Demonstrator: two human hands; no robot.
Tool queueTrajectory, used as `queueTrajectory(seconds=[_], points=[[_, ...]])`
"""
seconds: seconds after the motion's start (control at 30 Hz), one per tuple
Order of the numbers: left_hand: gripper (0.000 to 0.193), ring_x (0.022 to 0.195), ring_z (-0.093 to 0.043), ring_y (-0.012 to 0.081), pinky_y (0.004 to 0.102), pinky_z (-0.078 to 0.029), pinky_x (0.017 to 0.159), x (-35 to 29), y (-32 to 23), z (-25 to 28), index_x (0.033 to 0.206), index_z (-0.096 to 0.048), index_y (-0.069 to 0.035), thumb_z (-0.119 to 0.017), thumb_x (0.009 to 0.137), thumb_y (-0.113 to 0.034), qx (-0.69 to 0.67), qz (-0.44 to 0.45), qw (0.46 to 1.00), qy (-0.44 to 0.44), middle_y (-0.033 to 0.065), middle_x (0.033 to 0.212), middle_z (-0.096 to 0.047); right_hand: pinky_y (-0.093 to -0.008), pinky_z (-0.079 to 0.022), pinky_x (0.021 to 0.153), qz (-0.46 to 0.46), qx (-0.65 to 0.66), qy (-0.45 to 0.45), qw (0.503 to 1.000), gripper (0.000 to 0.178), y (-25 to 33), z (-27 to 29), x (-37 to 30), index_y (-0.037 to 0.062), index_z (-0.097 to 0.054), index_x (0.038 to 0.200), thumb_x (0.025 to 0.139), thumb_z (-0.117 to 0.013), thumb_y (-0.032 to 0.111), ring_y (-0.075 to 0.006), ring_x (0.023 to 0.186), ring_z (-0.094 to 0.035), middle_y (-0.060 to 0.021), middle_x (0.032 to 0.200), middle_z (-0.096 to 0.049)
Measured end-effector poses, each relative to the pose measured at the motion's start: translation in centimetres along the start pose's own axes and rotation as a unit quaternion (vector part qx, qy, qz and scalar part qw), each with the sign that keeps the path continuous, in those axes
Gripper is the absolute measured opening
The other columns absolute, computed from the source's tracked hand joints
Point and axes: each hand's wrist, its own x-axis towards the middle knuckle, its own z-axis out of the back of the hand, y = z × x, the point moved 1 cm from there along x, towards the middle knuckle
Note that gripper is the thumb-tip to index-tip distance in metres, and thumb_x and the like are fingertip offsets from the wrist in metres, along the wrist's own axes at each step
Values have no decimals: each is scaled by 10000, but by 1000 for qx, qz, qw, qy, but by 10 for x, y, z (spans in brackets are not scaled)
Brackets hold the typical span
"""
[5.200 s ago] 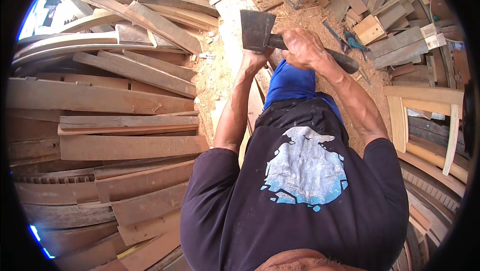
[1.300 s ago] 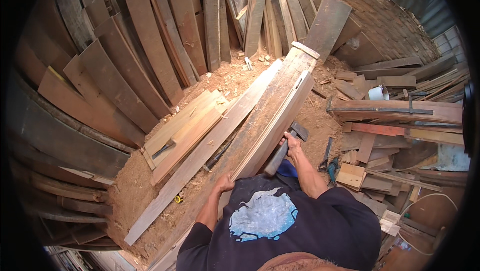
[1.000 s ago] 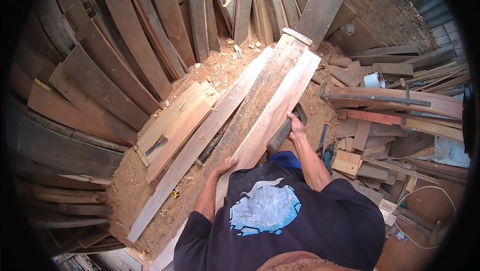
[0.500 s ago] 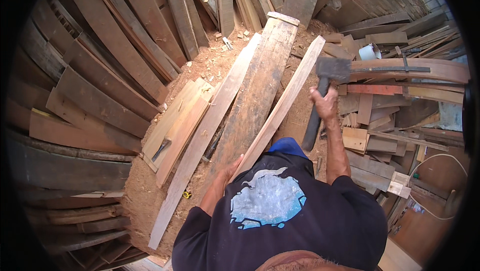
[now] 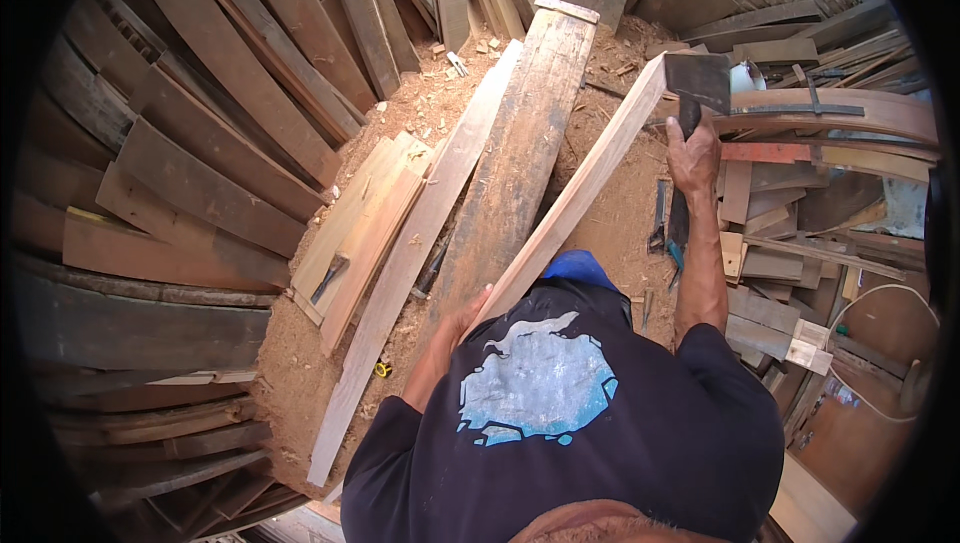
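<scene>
My left hand (image 5: 455, 323) is closed round the near end of a long pale wooden strip (image 5: 578, 191), close to my body. The strip slants away to the far right, over and beside a thick worn wooden beam (image 5: 525, 138). In my right hand (image 5: 695, 155) is the handle of a mallet with a dark, blocky head (image 5: 698, 81). That head is at the far end of the strip; whether it touches the wood I cannot tell. Left of the beam, another long pale board (image 5: 415, 243) lies beside several shorter boards (image 5: 375, 243).
A chisel-like tool (image 5: 328, 279) lies on the short boards, and a small yellow item (image 5: 382, 369) sits in the sawdust. Hand tools (image 5: 660, 215) lie by my right forearm. Planks (image 5: 200, 203) lean along the left; offcuts (image 5: 780, 283) are piled at right.
The mallet has moved right and away from me, its head now at the strip's far end. That end has swung to the right, while my left hand keeps hold of the near end.
</scene>
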Motion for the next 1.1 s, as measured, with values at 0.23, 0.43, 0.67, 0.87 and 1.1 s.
queueTrajectory(seconds=[0.23, 0.43, 0.67, 0.87, 1.1], points=[[876, 833, -729, 278, 423, -598, 783, 5, -2, 4, 1264, -705, -41, -507, 904, -814, -2, -52, 999, 4, 148, 1110, -764, -573, -515, 849, 32, -170, 171, 970, 446, -66, -16, 24, -7, -587, 1283, 923, -659, 247, -507, 1001, -663, -309, 1018, -694], [912, 999, -717, 313, 435, -569, 921, 1, 5, 12, 1384, -620, -22, -495, 919, -797, -5, 13, 1000, 15, 192, 1225, -721, -545, -521, 879, -1, -81, 61, 995, 433, -43, -17, -10, -24, -617, 1215, 884, -684, 248, -500, 1047, -656, -310, 1072, -695], [821, 1083, -678, 289, 435, -534, 958, -4, 3, 12, 1434, -572, -18, -463, 996, -703, 42, -53, 998, -11, 187, 1282, -687, -455, -509, 649, -90, 74, 136, 984, 408, -75, -41, -22, -2, -658, 754, 888, -764, 368, -285, 627, -627, -143, 645, -623], [896, 1086, -674, 278, 386, -528, 956, 9, 12, 23, 1386, -617, -21, -420, 963, -786, 52, -118, 988, -81, 180, 1252, -699, -444, -495, 612, -74, 40, 81, 993, 487, -42, -80, -32, 11, -670, 740, 833, -829, 462, -271, 600, -635, -137, 636, -641], [911, 1368, -532, 336, 398, -402, 1133, 27, 18, 99, 1468, -504, 35, -594, 921, -689, 331, -289, 875, -200, 281, 1405, -596, -442, -508, 601, -78, 42, 145, 985, 411, -56, -119, -4, 5, -689, 739, 835, -815, 384, -289, 596, -663, -136, 620, -650]])
